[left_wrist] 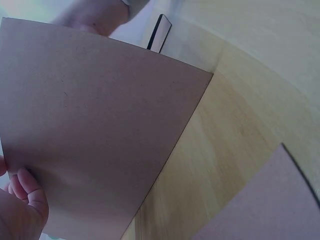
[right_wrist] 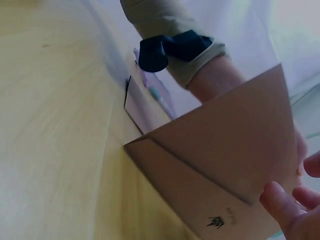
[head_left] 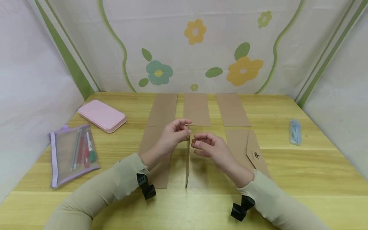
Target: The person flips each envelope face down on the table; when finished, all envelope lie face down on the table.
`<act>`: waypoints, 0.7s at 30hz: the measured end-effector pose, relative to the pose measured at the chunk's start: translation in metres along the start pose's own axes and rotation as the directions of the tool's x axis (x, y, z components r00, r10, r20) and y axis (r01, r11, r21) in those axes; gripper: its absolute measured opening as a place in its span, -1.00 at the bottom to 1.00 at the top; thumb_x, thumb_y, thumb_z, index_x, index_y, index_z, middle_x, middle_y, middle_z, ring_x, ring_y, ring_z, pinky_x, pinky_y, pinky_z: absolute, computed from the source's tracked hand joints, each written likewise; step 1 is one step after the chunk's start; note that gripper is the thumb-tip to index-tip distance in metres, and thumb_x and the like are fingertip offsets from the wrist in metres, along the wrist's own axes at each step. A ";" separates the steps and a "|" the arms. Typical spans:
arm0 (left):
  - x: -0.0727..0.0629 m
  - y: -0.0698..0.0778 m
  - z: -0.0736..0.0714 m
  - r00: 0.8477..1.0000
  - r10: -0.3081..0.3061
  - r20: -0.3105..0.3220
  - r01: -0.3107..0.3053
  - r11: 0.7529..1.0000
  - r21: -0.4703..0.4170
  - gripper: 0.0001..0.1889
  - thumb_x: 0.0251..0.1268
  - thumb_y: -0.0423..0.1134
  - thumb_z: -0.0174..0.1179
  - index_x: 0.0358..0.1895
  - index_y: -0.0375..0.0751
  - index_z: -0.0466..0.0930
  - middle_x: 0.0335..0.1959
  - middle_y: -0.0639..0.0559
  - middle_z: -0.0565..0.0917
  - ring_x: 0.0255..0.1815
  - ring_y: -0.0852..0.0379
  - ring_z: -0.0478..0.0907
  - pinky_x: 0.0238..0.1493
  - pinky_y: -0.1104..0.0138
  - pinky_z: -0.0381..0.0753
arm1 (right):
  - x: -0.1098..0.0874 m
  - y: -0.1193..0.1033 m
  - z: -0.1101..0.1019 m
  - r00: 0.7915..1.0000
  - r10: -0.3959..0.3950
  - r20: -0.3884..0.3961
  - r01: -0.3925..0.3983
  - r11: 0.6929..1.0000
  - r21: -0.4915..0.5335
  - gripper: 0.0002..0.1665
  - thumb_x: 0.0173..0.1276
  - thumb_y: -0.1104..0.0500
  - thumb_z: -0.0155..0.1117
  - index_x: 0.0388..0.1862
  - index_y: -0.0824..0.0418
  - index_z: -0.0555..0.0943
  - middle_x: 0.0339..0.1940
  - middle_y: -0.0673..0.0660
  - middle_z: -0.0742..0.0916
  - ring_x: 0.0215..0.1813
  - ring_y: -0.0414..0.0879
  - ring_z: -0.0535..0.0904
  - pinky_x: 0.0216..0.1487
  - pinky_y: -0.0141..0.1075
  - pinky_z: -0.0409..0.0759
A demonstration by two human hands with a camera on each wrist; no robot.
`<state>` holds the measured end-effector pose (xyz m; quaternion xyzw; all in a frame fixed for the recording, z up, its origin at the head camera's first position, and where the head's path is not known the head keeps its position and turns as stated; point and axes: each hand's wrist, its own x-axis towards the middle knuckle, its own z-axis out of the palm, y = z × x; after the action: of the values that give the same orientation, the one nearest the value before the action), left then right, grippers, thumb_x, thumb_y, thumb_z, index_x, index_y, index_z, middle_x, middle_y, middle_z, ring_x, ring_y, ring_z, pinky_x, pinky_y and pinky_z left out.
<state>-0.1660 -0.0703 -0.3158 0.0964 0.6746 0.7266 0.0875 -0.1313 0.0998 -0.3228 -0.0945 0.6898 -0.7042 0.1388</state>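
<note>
A brown kraft-paper envelope (head_left: 187,163) stands on edge, seen almost edge-on in the head view. My left hand (head_left: 174,132) pinches its far end between thumb and fingers. In the left wrist view, its plain face is toward the camera, with left fingers (left_wrist: 30,192) at one edge. The right wrist view shows the other face, with a slanted flap and a small printed crown (right_wrist: 216,222). My right hand (head_left: 211,147) is just right of the envelope, fingers loosely bent and holding nothing.
Three flat brown envelopes (head_left: 196,110) form a back row. Nearer lie one at left (head_left: 161,172) and one at right (head_left: 237,145), its crown-printed flap showing. A pink case (head_left: 102,115) and a mesh pen pouch (head_left: 64,150) lie left; a small blue box (head_left: 295,131) lies right.
</note>
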 end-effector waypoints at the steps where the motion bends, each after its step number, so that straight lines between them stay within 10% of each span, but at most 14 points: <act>1: 0.000 0.000 0.000 1.000 0.001 0.000 -0.001 1.000 0.001 -0.63 0.17 -0.51 0.08 0.09 -0.32 0.43 -0.39 0.05 0.43 -0.38 0.21 0.42 -0.29 0.44 0.51 | -0.002 -0.002 0.000 1.000 -0.008 -0.003 0.008 1.000 -0.007 -0.57 0.33 0.29 0.10 0.12 0.48 0.36 0.09 0.42 0.52 0.04 0.00 0.58 0.00 -0.16 0.57; 21: -0.002 -0.002 0.008 1.000 -0.001 0.031 0.003 0.997 -0.071 -0.63 0.22 -0.53 0.00 0.13 -0.36 0.35 -0.47 0.02 0.47 -0.54 0.23 0.42 -0.47 0.46 0.50 | -0.009 -0.014 0.010 0.998 -0.059 -0.003 0.057 0.979 -0.195 -0.57 0.21 0.31 0.23 0.06 0.41 0.47 -0.03 0.38 0.64 -0.06 0.01 0.63 -0.15 -0.19 0.64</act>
<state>-0.1620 -0.0626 -0.3170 0.1037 0.6469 0.7486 0.1020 -0.1204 0.0931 -0.3080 -0.1246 0.7529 -0.6376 0.1051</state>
